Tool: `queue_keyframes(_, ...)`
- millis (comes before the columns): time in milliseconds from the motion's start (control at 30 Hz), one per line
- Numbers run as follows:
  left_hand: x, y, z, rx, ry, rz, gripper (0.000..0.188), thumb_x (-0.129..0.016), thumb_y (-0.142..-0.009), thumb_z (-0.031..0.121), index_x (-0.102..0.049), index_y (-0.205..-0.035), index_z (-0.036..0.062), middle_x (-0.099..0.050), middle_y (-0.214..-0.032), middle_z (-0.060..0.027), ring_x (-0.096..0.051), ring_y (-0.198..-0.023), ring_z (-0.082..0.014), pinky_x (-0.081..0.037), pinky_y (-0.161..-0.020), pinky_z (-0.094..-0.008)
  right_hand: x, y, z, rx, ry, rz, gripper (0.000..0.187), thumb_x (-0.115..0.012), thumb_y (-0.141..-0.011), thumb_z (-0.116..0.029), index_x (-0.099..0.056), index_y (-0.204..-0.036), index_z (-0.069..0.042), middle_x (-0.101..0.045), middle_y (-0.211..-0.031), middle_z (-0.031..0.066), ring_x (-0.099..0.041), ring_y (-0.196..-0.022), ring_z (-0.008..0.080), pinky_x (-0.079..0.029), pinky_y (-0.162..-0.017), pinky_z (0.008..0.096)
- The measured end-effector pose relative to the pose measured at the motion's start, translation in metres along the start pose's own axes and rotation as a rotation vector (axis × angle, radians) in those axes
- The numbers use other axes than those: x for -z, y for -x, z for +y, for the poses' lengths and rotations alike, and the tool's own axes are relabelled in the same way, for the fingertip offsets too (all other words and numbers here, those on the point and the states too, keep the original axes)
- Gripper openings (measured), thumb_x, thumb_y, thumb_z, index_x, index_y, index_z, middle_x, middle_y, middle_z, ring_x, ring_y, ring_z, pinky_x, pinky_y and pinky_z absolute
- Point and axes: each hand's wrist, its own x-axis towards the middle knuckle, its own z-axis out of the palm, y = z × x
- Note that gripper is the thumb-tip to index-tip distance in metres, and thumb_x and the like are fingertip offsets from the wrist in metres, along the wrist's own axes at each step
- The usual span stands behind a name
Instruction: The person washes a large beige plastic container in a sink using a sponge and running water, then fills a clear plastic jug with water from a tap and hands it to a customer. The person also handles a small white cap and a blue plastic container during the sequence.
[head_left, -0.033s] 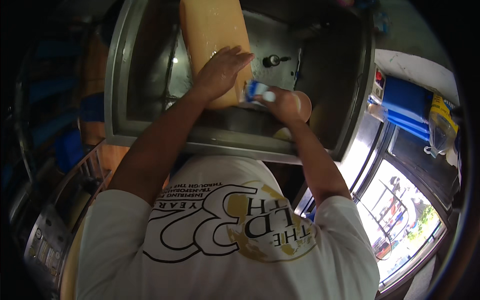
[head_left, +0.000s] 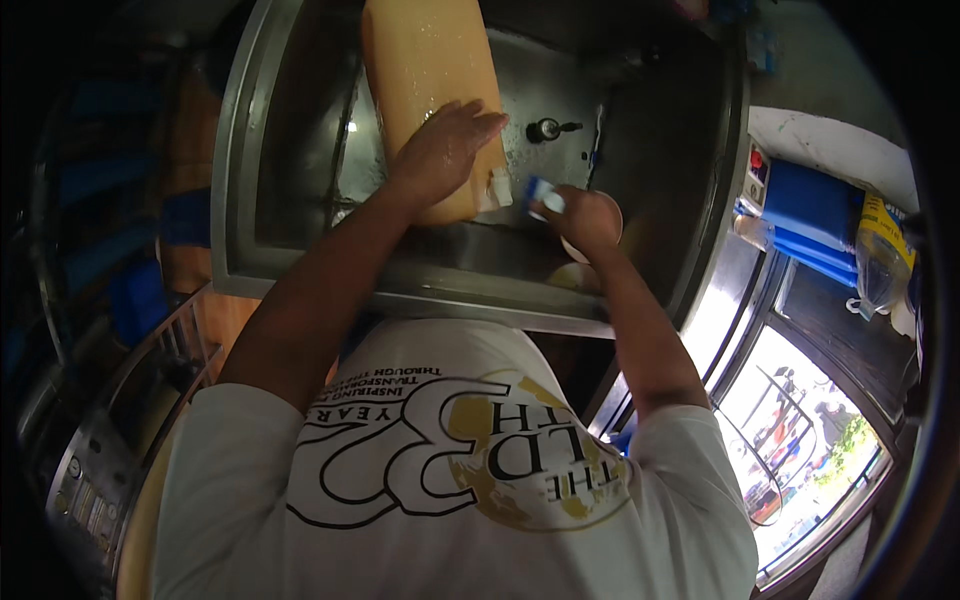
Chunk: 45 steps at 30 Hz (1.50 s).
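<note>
A long, wet yellow-orange plastic container (head_left: 432, 60) lies in the metal sink (head_left: 655, 215), its far end cut off by the top of the picture. My left hand (head_left: 447, 150) rests flat on the container near its close end, fingers stretched out. Just right of that end, my right hand (head_left: 583, 218) is closed on a small blue-and-white thing (head_left: 545, 198), perhaps a brush; its kind is hard to make out. It is apart from the container. A pale, torn-looking patch (head_left: 498, 188) shows on the container's near right corner. Partly under my right hand sits a round bowl (head_left: 616, 215).
A dark drain fitting (head_left: 546, 130) stands on the sink floor. Blue bins (head_left: 808, 205) and a yellow-labelled clear bag (head_left: 885, 250) are at the right, above a bright window (head_left: 800, 430). A metal rack (head_left: 150, 370) stands at the left.
My right hand has drawn the blue-and-white thing away to the right, off the container's corner, uncovering the pale patch there. My left hand stays on the container.
</note>
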Motion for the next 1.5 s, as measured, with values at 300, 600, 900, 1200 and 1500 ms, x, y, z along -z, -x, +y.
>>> queue_keyframes(300,-0.005,0.001,0.004,0.044,0.049,0.007,0.040,-0.051,-0.098,0.012,-0.056,-0.138,0.0099,-0.062,-0.137,-0.0098,-0.050,-0.137,-0.0316,-0.034,-0.118,-0.0482,0.020,-0.007,-0.049,-0.172,-0.256,0.037,0.044,-0.078,-0.085,-0.046,-0.072,-0.095,-0.003,-0.072,-0.088,0.0217,-0.072,-0.082,0.0359,-0.055,-0.075,0.0449)
queue_keyframes(600,-0.005,0.002,0.013,0.092,0.030,0.056,0.050,-0.051,-0.092,-0.001,-0.055,-0.140,0.0102,-0.063,-0.134,-0.0101,-0.051,-0.136,-0.0282,-0.034,-0.118,-0.0456,0.019,-0.022,-0.062,-0.273,-0.432,0.107,0.043,-0.068,-0.092,-0.044,-0.071,-0.102,-0.002,-0.071,-0.092,0.0250,-0.070,-0.084,0.0389,-0.053,-0.077,0.0443)
queue_keyframes(900,-0.012,-0.010,0.012,0.135,-0.007,0.203,0.053,-0.052,-0.088,-0.003,-0.054,-0.139,0.0084,-0.064,-0.133,-0.0111,-0.052,-0.133,-0.0321,-0.035,-0.116,-0.0468,0.026,-0.017,-0.078,-0.326,-0.282,0.111,0.045,-0.069,-0.090,-0.046,-0.072,-0.102,-0.003,-0.071,-0.087,0.0238,-0.070,-0.084,0.0402,-0.054,-0.079,0.0440)
queue_keyframes(1200,-0.015,-0.010,0.018,0.154,0.047,0.199,0.055,-0.051,-0.090,-0.001,-0.049,-0.143,0.0085,-0.063,-0.132,-0.0110,-0.052,-0.133,-0.0325,-0.035,-0.115,-0.0484,0.010,-0.021,-0.068,-0.297,-0.253,0.204,0.041,-0.070,-0.090,-0.041,-0.071,-0.103,-0.002,-0.071,-0.086,0.0238,-0.070,-0.080,0.0395,-0.054,-0.075,0.0445)
queue_keyframes(1500,-0.015,-0.013,0.017,0.156,-0.001,0.201,0.052,-0.049,-0.093,0.002,-0.048,-0.144,0.0082,-0.061,-0.138,-0.0101,-0.051,-0.135,-0.0319,-0.034,-0.116,-0.0487,-0.001,-0.024,-0.062,-0.264,-0.184,0.135,0.043,-0.067,-0.093,-0.044,-0.071,-0.093,-0.001,-0.070,-0.083,0.0214,-0.069,-0.076,0.0362,-0.053,-0.072,0.0426)
